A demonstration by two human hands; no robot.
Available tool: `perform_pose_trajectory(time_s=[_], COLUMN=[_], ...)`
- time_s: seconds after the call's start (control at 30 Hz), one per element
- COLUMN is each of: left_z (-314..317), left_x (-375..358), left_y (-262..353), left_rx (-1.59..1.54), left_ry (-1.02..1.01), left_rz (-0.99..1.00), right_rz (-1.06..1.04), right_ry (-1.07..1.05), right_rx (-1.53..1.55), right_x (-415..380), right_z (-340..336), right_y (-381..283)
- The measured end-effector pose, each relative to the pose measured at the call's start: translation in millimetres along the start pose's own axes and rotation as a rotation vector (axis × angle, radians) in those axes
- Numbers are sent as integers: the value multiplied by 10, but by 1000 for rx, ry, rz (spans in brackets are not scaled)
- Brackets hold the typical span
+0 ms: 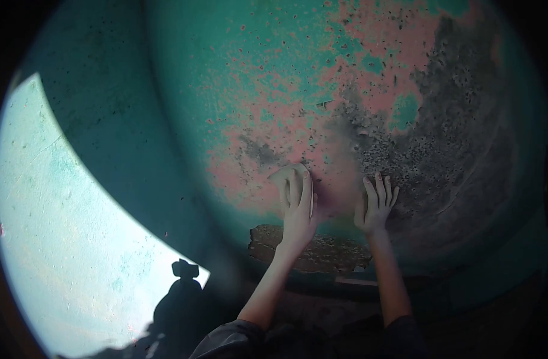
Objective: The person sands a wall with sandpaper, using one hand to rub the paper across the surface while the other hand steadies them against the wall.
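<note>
My left hand (298, 206) presses a pale folded sheet that looks like sandpaper (277, 175) flat against a curved painted surface (193, 78). Its fingers lie over the sheet, which sticks out at the left and above. Right of it, my right hand (378, 206) holds nothing; its fingers are spread and rest against the same surface, at the edge of a dark, pitted area (429, 149). Around my left hand the green paint is worn through to a pink layer (244, 173).
Below my hands is a rough brown patch (271, 244) with a ragged edge. A darker green wall (106, 90) curves along the left. Bright light falls on its lower part (64, 209), with a shadow of a head and shoulders (181, 305) across it.
</note>
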State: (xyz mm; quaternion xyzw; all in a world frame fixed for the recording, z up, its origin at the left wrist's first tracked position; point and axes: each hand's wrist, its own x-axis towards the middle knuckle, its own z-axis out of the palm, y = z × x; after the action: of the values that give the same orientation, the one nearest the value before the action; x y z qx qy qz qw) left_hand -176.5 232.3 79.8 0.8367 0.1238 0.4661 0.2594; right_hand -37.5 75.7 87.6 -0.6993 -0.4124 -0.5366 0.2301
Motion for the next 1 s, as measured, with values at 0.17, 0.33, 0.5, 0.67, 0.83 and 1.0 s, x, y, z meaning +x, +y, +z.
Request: perform_pose_trajectory(time_s=[0.17,0.33,0.5,0.67,0.83,1.0], left_z=[27,94,70,54,-15,-76], left_x=[51,41,146,237,273,333], left_y=[274,389,425,414,546,529], left_rx=[-22,-81,-163,-286,-395,-518], left_ry=[-80,-233,-254,-297,-303,-281], left_rz=[202,257,321,443,428,438], right_rz=[-59,94,91,131,54,30], right_ry=[-208,-38,-236,-369,-410,-462], right_rx=[354,323,241,182,-128,-186], right_x=[-48,60,64,177,379,348], right_z=[-252,-377,-530,-761,-661,-412], right_y=[-413,-399,-164,-232,-419,-382])
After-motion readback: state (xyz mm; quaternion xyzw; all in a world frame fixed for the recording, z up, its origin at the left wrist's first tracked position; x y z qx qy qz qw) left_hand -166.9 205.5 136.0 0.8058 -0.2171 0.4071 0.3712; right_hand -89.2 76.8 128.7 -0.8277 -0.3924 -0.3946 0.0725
